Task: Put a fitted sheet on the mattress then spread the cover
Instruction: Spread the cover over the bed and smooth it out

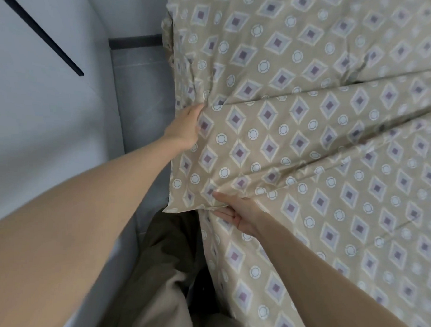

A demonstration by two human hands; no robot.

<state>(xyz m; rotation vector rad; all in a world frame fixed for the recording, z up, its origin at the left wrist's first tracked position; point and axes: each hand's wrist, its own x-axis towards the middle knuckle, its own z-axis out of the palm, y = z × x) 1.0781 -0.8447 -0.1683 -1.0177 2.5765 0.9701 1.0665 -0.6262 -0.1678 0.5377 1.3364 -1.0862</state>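
The sheet (309, 147) spreads out to the right of both hands, its left edge beside the floor (143, 86). The left hand (185, 127) grips a bunch at that edge. Nearer, the right hand (237, 213) pinches a fold, thumb on top.

Shows two bare arms, uncovered all the way to the frame edge. Left arm (89, 207) from 8 o'clock: broad and blurred near the lens, tapering to a slim wrist and left hand (186, 126). Right arm (328, 272) from 5 o'clock: thinner, sharper, ending in right hand (239, 215) with slender fingers (223, 214). Wears loose cloth at 6 o'clock, seemingly trousers (166, 255): dark brown, creased, with a paler beige fold lower down. Cannot tell whether one garment or two.
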